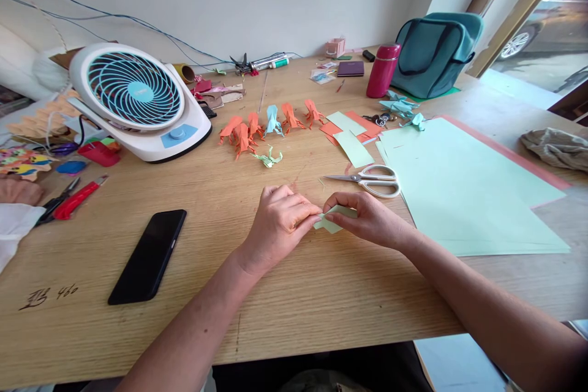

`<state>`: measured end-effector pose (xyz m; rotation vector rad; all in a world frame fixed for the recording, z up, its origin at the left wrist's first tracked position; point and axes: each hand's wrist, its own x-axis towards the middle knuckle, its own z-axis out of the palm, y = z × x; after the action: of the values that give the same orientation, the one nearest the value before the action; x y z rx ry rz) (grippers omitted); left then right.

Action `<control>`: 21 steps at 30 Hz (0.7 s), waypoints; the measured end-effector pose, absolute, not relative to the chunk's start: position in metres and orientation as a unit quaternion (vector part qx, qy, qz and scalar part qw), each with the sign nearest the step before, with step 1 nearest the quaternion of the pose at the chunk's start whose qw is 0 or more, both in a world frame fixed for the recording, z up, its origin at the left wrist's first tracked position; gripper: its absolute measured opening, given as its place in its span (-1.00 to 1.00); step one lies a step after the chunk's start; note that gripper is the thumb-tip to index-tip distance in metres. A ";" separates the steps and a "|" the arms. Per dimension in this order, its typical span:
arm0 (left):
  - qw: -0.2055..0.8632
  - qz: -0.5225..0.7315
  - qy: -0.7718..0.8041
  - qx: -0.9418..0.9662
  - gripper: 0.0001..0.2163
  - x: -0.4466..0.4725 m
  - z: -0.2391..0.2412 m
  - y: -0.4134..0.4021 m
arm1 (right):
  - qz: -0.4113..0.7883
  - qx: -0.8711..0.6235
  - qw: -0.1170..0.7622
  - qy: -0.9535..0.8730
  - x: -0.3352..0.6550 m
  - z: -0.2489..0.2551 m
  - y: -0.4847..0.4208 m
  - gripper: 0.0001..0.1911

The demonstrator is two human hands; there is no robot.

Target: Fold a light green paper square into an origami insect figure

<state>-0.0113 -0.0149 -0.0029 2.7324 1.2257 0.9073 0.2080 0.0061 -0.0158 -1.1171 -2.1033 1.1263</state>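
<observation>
A small folded piece of pale green paper (pixel 331 221) lies low over the wooden table (pixel 285 294) between both hands. My left hand (pixel 280 225) pinches its left end with fingers curled. My right hand (pixel 365 217) grips its right side, fingers closed over the top. White-handled scissors (pixel 374 179) lie just beyond my right hand. A row of several orange folded paper figures (pixel 243 130) and a blue one (pixel 272 120) stands farther back, with a small green one (pixel 269 159) in front of them.
A black phone (pixel 147 255) lies at the left front. A white and blue desk fan (pixel 138 98) stands at the back left, a red utility knife (pixel 78 197) near it. Large green paper sheets (pixel 463 190) cover the right. A red bottle (pixel 383 70) and teal bag (pixel 434 52) stand behind.
</observation>
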 end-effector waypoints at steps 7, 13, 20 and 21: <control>0.034 0.282 0.419 0.862 -0.97 -0.008 -0.001 -0.019 | 0.367 -0.406 0.262 -0.795 0.206 -0.016 0.003 -0.85; 0.035 0.276 0.446 0.851 -0.94 -0.004 -0.003 -0.023 | 0.316 -0.387 0.283 -0.819 0.203 -0.017 0.001 -0.87; 0.130 0.304 0.486 0.809 -0.87 -0.002 -0.003 -0.021 | 0.231 -0.363 0.322 -0.844 0.199 -0.022 0.001 -0.91; 0.149 0.316 0.487 0.801 -0.86 -0.002 -0.003 -0.020 | 0.222 -0.359 0.332 -0.843 0.198 -0.022 0.000 -0.91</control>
<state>-0.0023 -0.0205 -0.0032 2.3012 1.3994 0.9083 0.1985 0.0002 -0.0218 -0.9371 -2.2034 0.5802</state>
